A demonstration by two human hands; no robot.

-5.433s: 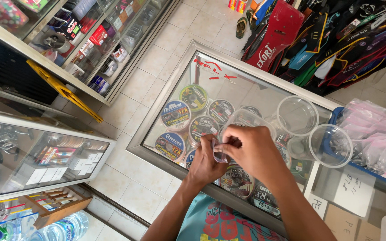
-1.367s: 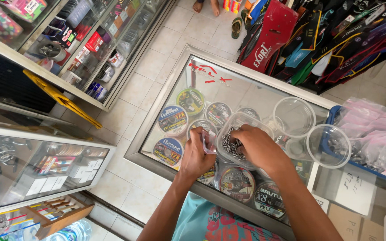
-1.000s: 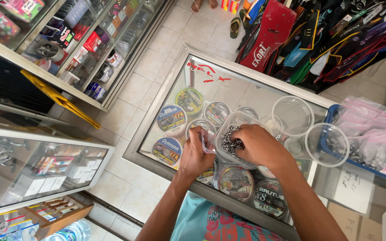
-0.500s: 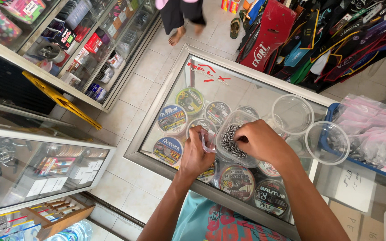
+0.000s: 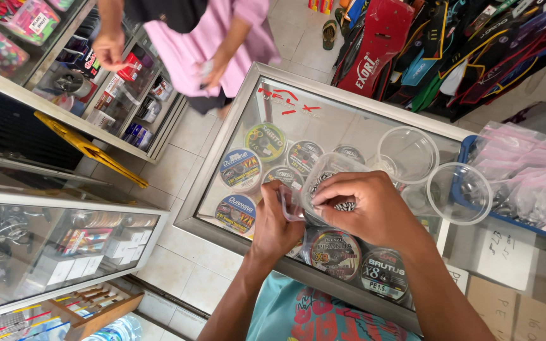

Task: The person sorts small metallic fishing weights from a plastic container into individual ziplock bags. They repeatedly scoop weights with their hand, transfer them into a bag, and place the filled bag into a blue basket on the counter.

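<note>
My left hand (image 5: 277, 222) pinches a small clear plastic bag (image 5: 290, 203) above the glass counter top (image 5: 279, 120). My right hand (image 5: 368, 205) reaches into a clear plastic cup (image 5: 323, 173) that holds small dark metal pieces, its fingers curled over the rim. Both hands sit close together over the middle of the counter. What the right fingers grip inside the cup is hidden.
Two empty clear cups (image 5: 407, 153) (image 5: 459, 192) stand to the right. A blue tray (image 5: 469, 151) holds bagged metal pieces (image 5: 526, 177). Round line spools (image 5: 240, 170) show under the glass. A person in a pink top (image 5: 210, 44) stands beyond the counter. Glass cabinets (image 5: 58, 240) stand at left.
A person in a pink top has walked into view along the aisle beyond the counter. My hands stayed over the cup, the right one dipping into it.
</note>
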